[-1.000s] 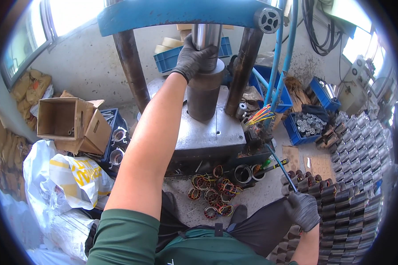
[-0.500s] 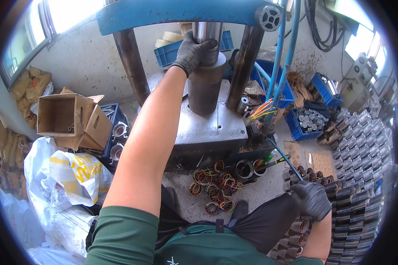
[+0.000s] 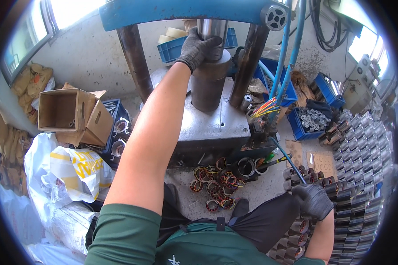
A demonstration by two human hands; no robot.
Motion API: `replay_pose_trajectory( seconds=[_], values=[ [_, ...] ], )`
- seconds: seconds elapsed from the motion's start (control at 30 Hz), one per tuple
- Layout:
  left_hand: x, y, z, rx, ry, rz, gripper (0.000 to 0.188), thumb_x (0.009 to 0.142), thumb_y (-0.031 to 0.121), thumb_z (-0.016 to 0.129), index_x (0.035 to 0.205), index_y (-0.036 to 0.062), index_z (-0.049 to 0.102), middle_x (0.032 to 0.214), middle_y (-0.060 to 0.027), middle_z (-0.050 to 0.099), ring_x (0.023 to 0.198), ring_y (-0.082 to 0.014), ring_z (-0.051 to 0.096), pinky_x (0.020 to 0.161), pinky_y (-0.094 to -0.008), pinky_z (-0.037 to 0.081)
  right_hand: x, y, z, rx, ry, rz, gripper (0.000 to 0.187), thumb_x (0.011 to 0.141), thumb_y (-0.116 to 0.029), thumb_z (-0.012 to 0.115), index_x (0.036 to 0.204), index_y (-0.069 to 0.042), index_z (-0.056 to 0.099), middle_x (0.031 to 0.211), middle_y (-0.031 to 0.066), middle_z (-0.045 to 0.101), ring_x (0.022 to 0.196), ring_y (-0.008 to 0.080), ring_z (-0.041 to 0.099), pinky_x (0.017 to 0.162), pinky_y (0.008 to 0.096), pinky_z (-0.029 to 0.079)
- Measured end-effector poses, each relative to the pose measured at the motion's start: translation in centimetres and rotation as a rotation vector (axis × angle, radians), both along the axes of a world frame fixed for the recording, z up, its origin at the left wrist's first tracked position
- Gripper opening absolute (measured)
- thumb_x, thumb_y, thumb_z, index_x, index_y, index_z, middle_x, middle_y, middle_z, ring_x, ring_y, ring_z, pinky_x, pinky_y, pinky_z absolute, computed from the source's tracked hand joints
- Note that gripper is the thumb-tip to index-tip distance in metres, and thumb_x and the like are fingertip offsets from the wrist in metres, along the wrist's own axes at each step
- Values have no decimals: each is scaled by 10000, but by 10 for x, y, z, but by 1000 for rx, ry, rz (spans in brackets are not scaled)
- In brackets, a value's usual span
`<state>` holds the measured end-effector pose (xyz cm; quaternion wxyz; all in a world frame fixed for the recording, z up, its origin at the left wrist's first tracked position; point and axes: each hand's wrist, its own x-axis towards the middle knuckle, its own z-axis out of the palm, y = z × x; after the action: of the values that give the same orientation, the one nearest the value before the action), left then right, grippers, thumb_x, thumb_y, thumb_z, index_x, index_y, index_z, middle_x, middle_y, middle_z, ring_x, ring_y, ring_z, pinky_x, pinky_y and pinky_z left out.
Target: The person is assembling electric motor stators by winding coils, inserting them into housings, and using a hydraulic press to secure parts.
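Observation:
My gloved left hand (image 3: 198,49) is wrapped round the lower part of a shiny metal cylinder (image 3: 212,29), with the thumb across its front. This cylinder comes down from the blue crossbeam (image 3: 181,13) of a press and meets the top of a wider dark metal block (image 3: 208,88). The block stands upright on the grey press table (image 3: 199,128). At the lower right, my gloved right hand (image 3: 313,201) is closed round the end of a blue lever (image 3: 288,160) that slants up to the press. The fingertips of both hands are partly hidden.
Several wound stators (image 3: 214,187) with coloured wires lie on the floor before the press. Stacked metal cylinders (image 3: 358,150) fill the right side. A cardboard box (image 3: 59,112) and white plastic bags (image 3: 53,185) are at left. Dark columns (image 3: 135,62) flank the block.
The whole view has shifted slightly, so the press sits a little farther right and higher. Both hands keep their holds, with no clear movement of the lever or cylinder.

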<state>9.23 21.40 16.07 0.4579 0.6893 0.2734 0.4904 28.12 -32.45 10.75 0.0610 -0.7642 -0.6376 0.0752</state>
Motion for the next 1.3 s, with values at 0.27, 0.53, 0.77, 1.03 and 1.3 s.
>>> replay_pose_trajectory(
  seconds=[0.27,0.53,0.77,1.03,1.3],
  values=[
    [2,6,-4,0,1,2,789,724,387,950,1277,2,541,1128,-161,730,1021,-239,720,948,-364,575,6,-2,-1,-121,3,56,244,872,-162,728,1092,-59,742,954,198,743,847,403,726,759,477,591],
    [5,17,-9,40,34,40,781,705,428,940,1236,0,560,1108,-170,735,1013,-251,726,939,-362,571,3,1,1,-70,36,29,267,871,-130,719,1126,-53,741,952,193,747,878,397,730,796,472,590],
    [3,15,-7,35,46,56,755,700,434,945,1205,4,583,1097,-168,738,1008,-255,727,929,-370,569,4,1,2,-24,44,35,259,878,-115,706,1129,-58,743,941,190,746,873,406,727,796,483,585],
    [1,10,-6,52,74,94,749,705,432,943,1202,3,584,1098,-175,739,1007,-262,728,938,-370,565,-4,10,10,23,73,-111,190,897,-95,706,1080,-61,745,909,197,734,862,402,722,779,478,578],
    [4,20,-9,37,32,43,751,712,431,940,1209,-4,581,1119,-183,737,1009,-261,729,933,-373,568,1,7,9,-154,66,73,204,894,-29,676,1082,-48,751,910,210,731,851,405,725,756,452,576]
  ],
)
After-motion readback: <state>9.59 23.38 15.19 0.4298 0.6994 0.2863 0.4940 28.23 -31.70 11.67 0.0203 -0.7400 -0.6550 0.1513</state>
